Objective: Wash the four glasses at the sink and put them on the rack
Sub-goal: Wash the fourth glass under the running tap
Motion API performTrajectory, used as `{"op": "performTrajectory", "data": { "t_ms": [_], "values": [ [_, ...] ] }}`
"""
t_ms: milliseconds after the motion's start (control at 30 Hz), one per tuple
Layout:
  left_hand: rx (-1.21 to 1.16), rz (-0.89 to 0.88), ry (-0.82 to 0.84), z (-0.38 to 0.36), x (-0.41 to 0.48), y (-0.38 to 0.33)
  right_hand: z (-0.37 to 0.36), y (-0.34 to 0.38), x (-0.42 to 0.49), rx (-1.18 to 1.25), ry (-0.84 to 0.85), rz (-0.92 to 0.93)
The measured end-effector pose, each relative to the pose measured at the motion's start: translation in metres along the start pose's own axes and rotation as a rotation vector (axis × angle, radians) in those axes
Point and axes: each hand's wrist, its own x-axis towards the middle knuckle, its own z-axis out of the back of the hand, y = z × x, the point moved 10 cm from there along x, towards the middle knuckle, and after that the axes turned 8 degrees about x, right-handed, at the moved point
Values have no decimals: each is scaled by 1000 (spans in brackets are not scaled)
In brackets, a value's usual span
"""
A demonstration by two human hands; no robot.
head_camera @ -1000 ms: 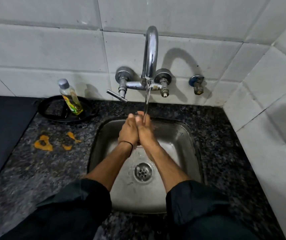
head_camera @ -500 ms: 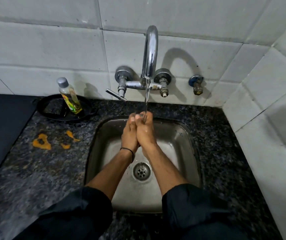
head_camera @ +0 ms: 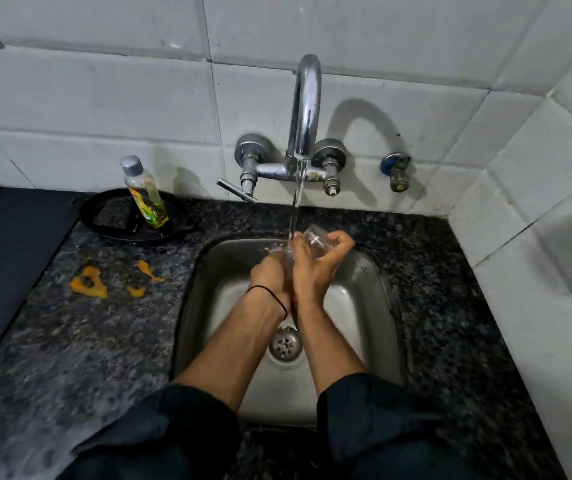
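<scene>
The person stands over the steel sink (head_camera: 378, 306), both forearms reaching in so that splashes fall into the basin and not onto the worktop (head_camera: 450, 289). The right hand (head_camera: 312, 271) has its fingers curled round a clear glass (head_camera: 317, 239), which is tipped on its side just beside the stream from the tap (head_camera: 307, 109), I'd guess so the water runs over and into it. The left hand (head_camera: 270, 275) is pressed close against the right at the glass's near end, probably rubbing it. Its fingers are blurred by spray, so I cannot tell whether they grip anything. The dish-liquid bottle (head_camera: 146, 192) stands in a black pan (head_camera: 111, 232) near the sink. I see no rack and no other glasses from here.
</scene>
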Motion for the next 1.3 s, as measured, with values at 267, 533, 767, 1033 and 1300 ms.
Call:
{"op": "performTrajectory", "data": {
  "t_ms": [267,533,767,1033,1300],
  "values": [
    [545,-844,186,-31,-29,-57,-9,-36,16,458,3,-443],
    [723,-371,430,-60,-17,-48,-1,-55,21,483,-136,-535],
    [1261,-1119,360,-67,-34,-67,-9,-58,24,433,-53,-721],
    [1220,-646,-13,-39,1,-69,-17,-64,-9,507,-82,-865],
    [1804,-1394,625,-64,-40,-53,-15,-73,8,472,-24,-846]
  ]
}}
